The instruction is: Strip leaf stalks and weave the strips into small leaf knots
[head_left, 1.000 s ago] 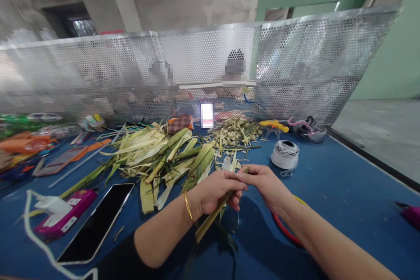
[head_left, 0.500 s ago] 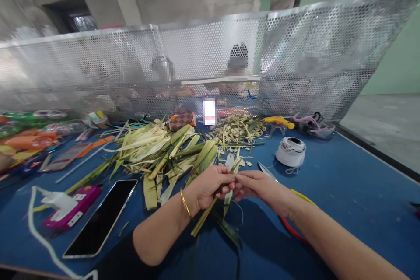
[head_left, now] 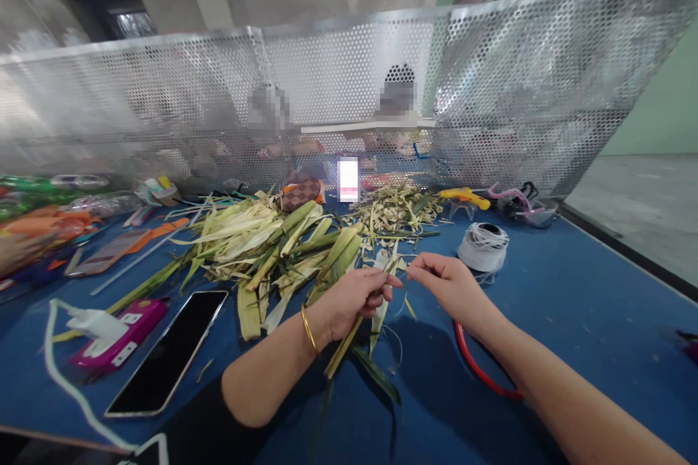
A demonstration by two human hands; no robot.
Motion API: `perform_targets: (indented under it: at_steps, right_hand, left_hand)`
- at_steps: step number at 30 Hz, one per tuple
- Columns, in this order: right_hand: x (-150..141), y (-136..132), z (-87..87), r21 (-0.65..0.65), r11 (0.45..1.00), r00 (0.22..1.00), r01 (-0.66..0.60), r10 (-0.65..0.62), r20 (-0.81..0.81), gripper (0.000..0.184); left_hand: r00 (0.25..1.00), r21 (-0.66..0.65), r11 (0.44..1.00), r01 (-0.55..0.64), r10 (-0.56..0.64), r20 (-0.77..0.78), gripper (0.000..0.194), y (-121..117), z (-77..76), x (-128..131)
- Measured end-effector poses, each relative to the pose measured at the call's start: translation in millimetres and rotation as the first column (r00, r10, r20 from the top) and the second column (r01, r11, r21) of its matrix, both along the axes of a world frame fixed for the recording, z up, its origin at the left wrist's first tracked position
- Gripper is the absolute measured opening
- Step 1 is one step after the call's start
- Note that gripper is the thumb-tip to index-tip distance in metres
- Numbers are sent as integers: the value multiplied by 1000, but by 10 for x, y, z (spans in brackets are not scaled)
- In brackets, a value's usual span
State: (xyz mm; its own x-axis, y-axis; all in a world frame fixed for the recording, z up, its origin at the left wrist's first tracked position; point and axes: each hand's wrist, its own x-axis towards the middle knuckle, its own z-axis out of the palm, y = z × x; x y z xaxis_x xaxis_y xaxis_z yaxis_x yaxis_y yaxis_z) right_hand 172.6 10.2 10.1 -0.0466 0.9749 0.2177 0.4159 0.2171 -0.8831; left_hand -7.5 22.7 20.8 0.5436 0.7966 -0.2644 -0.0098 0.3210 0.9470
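Note:
My left hand (head_left: 357,301) is closed around a small bundle of corn husk strips (head_left: 343,350), whose stiff ends stick out below the palm. A pale husk piece (head_left: 380,327) and a dark green leaf (head_left: 377,375) hang or lie under it. My right hand (head_left: 450,283) is just to the right, thumb and forefinger pinched together close to the left fingertips. Whatever sits in that pinch is too fine to make out. Beneath my right forearm shows the red handle (head_left: 480,370) of scissors, their blades hidden. A thin white thread (head_left: 399,349) curls on the table beside the bundle.
A heap of corn husks (head_left: 245,240) lies left of centre, with shredded husk (head_left: 400,211) behind. White twine (head_left: 483,247) stands at right. A phone (head_left: 169,352) and a purple power strip (head_left: 123,334) lie at left. A perforated metal screen (head_left: 349,65) runs across the back.
My right hand has drawn away from the left, up and to the right, leaving a small gap. The left hand stays on the husk bundle, slightly higher in view.

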Motion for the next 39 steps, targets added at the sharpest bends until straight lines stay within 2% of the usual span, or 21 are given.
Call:
perform_targets:
  at_steps: [7,9,12,16,19,22,25,27,30,32,34,39]
  right_hand:
    - [5,19,-7,-17,999,999,-29,29,26,29]
    - [-14,19,0,-42,999,999,-3,1,-42,29]
    - [-53,9,9,-154,988,981,16,-45,-188,26]
    - [-95,-13,0,-309,950,927,-50,-71,-367,38]
    - [-110,-24,-9,-320,946,908,-61,-81,-412,38]
    - [-117,-32,-6,-276,960,902,-45,-80,-425,35]
    - [-128,-40,0,-260,965,901,-15,-100,-422,31]
    - [-139,-46,7,-261,965,901,7,-119,-418,28]
    - [-149,-49,27,-249,968,913,23,-122,-390,25]
    - [-139,-41,44,-214,976,937,26,-99,-336,23]
    - [-109,-24,55,-161,987,964,26,-68,-258,22]
    - [8,14,35,-73,997,998,-15,10,-68,24]
  left_hand:
    - [995,27,1000,3,0,-99,27,-30,27,21]
    - [998,12,1000,5,-4,-70,25,-29,13,30]
    - [1000,-2,1000,-6,6,8,23,-26,-18,36]
    - [997,-48,998,51,-48,53,24,-20,-27,31]
    - [994,-89,991,103,-101,34,25,-22,-18,34]
    - [998,-93,994,53,-49,42,25,-36,-34,55]
    - [997,-51,996,-71,73,39,31,-57,-75,84]
    - [994,4,994,-113,113,8,30,-69,-98,95]
    - [995,99,993,-66,73,-68,24,-78,-109,93]
    - [992,140,989,-40,56,-115,27,-74,-107,83]
    - [990,133,990,-52,69,-126,29,-62,-106,73]
    - [995,11,998,-62,62,-73,30,-14,-112,56]
